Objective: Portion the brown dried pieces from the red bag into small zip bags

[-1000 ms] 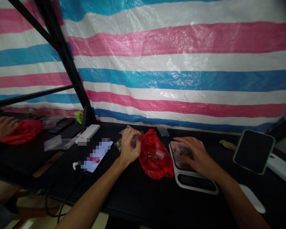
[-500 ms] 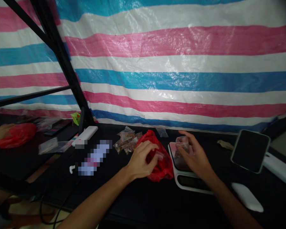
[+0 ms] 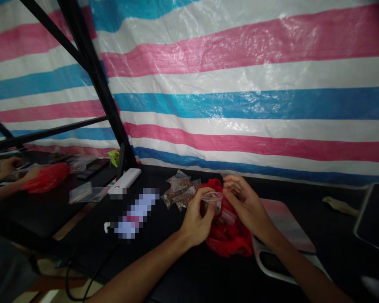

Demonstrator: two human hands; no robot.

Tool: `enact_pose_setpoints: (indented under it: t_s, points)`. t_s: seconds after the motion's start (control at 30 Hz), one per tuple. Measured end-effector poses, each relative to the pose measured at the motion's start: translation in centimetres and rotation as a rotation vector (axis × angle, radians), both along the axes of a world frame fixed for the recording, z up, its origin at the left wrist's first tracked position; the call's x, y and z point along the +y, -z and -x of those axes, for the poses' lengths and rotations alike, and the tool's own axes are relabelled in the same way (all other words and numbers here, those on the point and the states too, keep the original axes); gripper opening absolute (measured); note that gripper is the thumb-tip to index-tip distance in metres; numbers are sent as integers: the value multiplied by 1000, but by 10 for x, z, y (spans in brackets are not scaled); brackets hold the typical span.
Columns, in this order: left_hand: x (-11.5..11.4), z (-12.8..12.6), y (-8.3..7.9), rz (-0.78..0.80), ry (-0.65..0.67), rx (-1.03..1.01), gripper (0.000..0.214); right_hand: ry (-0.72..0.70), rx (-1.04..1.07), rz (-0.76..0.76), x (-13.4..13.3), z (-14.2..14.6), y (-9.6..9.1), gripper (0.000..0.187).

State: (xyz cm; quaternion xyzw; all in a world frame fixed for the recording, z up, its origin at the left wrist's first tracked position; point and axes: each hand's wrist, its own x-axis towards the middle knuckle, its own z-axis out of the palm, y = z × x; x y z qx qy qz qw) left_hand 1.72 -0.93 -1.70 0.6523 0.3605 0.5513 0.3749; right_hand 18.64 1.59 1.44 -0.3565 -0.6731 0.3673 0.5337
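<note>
The left hand [image 3: 196, 223] and right hand [image 3: 248, 206] both clench a small clear zip bag [image 3: 211, 200], its dark contents half hidden by fingers, above a crumpled red plastic bag [image 3: 230, 240]; filled packets [image 3: 180, 191], seemingly brown seeds, lie just left of the grip.

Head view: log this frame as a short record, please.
left hand: pinching one side of a small clear zip bag
right hand: pinching the bag's other side
under hands: red plastic bag
beside left hand: small packets of brown bits
right of hands: kitchen scale
also on table: white power bank, blurred object
nearby: another person's hands, by a red bag
backdrop: striped tarp
</note>
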Motion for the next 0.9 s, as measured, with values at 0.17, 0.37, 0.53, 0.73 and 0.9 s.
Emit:
enact_pose_setpoints:
  t_s: [0.17,0.37,0.53,0.73,0.9]
  points:
    - [-3,-1,1,62,-26,-40,17,113,-50,-54,-4,-9,3,31]
    - [-4,-4,4,92,53,-83,21,76,-146,-36,-11,-4,3,36]
    - [-7,-5,6,97,57,-142,24,24,-144,32,-14,1,8,45]
    - [-11,-12,8,134,60,-210,25,73,-23,41,-22,5,0,34]
    - [-7,-17,9,265,108,-382,25,121,8,25,-23,6,-1,35]
